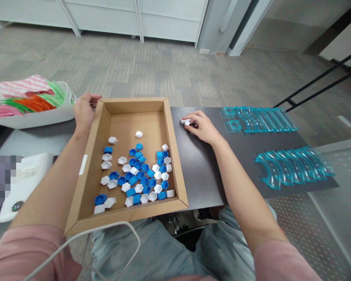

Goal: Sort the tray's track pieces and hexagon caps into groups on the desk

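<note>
A shallow cardboard tray (pixel 128 100) sits on the dark table in front of me, tilted a little towards me. Loose blue hexagonal pieces (pixel 137 166) and white hexagonal pieces (pixel 122 160) lie in it, mostly heaped in the near half. Some show a hollow side like small cups. At the tray's far left corner, my left hand (pixel 84 111) grips the wall from outside, its fingertips partly hidden. To the right of the tray, my right hand (pixel 200 127) rests low over the table. Its fingers are closed around a few small white pieces (pixel 187 122).
Rows of clear teal curved plastic parts (pixel 294 167) lie on the right of the dark table (pixel 204 183). On the left stands a white bin (pixel 41 119) of coloured strips, beside a white device (pixel 26 183). A white cable (pixel 105 227) loops near the tray's front edge.
</note>
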### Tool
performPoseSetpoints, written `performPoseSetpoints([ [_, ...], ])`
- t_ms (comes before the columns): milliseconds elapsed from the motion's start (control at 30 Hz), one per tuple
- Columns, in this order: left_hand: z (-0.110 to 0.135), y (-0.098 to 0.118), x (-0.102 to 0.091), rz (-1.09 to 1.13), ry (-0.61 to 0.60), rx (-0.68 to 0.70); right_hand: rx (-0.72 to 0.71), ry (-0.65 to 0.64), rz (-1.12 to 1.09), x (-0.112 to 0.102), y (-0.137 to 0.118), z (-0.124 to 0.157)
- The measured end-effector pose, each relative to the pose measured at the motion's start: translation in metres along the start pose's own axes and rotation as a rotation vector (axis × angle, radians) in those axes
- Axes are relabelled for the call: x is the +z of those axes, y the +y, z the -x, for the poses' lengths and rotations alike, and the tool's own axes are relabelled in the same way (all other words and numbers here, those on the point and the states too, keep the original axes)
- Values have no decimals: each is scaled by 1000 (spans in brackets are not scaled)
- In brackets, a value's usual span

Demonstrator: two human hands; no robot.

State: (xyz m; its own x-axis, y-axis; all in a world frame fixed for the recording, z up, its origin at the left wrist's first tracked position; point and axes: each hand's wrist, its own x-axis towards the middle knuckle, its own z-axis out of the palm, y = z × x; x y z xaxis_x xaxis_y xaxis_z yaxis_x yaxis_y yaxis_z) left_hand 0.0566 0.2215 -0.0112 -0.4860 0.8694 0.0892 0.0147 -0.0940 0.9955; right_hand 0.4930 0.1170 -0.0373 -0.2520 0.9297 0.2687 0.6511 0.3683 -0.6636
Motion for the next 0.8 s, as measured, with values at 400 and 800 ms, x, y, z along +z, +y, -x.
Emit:
performPoseSetpoints([
  [400,2,0,0,24,-10,1,76,36,-4,-10,1,2],
  [800,-1,-2,-1,15,-15,3,38,20,60,-10,-3,2],
])
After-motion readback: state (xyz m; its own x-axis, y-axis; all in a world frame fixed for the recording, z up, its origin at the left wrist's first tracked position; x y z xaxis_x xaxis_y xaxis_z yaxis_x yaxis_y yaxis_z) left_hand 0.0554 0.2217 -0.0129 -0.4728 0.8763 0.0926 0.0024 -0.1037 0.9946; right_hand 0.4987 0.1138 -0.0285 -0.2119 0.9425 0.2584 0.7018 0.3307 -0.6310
